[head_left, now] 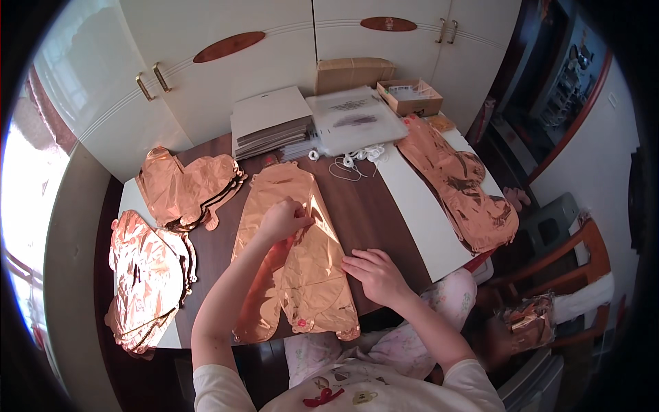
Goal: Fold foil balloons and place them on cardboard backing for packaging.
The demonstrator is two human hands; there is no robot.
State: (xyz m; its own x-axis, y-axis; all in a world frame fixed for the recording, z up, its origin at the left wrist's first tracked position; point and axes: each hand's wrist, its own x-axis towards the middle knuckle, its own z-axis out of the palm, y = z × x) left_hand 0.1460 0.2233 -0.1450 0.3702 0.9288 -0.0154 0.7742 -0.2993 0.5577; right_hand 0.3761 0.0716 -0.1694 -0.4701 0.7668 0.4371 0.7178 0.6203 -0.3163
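Note:
A flat, uninflated rose-gold foil balloon (pixel 305 264) lies lengthwise on the brown table in front of me, its right side folded over toward the middle. My left hand (pixel 283 220) reaches across its upper half with curled fingers, pinching the foil near the right edge. Beside the lower right edge rests my right hand (pixel 376 276), its fingers stretched out and the tips touching the foil. Stacked flat foil balloons lie around: one pile (pixel 185 182) at the upper left, a shiny one (pixel 141 275) at the lower left, and another (pixel 460 182) on the right.
Along the back stand a stack of grey cardboard sheets (pixel 271 123), clear plastic bags (pixel 357 120) and a small open cardboard box (pixel 410 97). White string (pixel 360 156) lies in loose coils before them. White cabinets (pixel 240 89) rise behind; a wooden chair (pixel 583 275) is at right.

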